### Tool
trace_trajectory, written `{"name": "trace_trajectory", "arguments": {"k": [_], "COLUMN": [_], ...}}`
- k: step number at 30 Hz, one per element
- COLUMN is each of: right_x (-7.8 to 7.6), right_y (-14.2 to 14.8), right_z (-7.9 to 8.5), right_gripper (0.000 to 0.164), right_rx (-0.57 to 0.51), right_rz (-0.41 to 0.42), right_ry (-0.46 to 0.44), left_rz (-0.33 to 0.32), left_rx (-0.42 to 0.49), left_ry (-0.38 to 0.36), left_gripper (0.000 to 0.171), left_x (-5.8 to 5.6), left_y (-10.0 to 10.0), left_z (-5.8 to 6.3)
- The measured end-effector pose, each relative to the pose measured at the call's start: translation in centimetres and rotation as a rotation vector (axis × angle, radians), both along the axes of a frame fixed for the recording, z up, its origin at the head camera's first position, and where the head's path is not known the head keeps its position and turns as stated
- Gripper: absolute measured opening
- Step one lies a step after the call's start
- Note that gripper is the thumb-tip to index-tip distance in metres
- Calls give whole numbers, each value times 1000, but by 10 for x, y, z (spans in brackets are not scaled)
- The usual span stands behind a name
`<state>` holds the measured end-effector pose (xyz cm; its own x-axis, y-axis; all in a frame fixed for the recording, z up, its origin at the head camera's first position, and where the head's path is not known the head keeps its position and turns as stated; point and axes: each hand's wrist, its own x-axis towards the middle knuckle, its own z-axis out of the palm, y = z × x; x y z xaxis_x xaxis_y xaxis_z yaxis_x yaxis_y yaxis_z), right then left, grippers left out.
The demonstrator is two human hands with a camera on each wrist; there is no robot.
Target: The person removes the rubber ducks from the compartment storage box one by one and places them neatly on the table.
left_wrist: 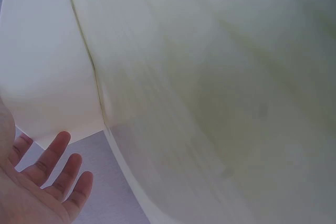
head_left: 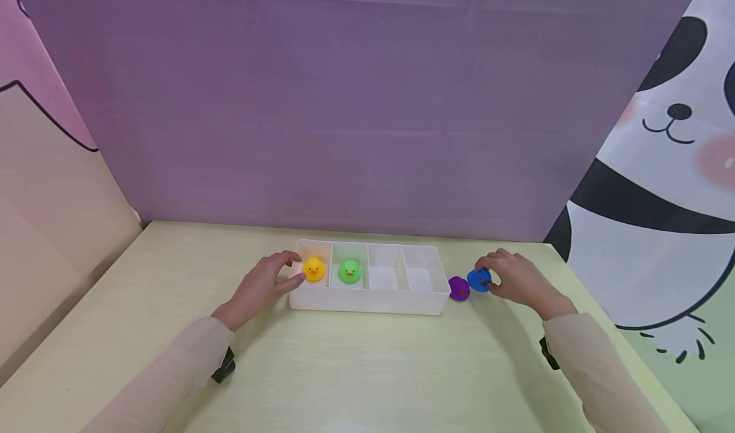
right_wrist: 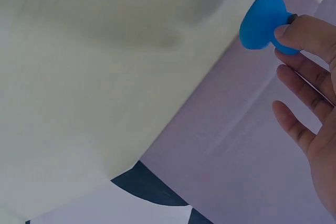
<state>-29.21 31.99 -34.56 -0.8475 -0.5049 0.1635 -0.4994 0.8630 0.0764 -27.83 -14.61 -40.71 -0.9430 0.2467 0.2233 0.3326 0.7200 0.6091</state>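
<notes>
The right hand (head_left: 517, 280) pinches a blue duck (head_left: 476, 280) just beside a purple duck (head_left: 459, 289); the loosely spread left hand (head_left: 259, 285) touches a white divided tray (head_left: 367, 301).

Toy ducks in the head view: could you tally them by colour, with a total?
Yellow duck, in the tray: 1
Green duck, in the tray: 1
Purple duck, outside it: 1
Blue duck, outside it: 1
Total: 4
</notes>
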Motion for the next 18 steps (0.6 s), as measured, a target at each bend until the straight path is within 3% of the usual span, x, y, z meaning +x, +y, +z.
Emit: {"name": "trace_trajectory", "arguments": {"k": [18], "right_x": [1], "right_y": [14], "right_z": [-21], "right_gripper": [34], "right_rx": [-25], "right_rz": [-20], "right_ry": [-64], "left_rz": [3], "left_rx": [-1], "left_ry": [7], "left_gripper": [44], "left_x": [0], "left_y": [0], "left_z": [-1]}}
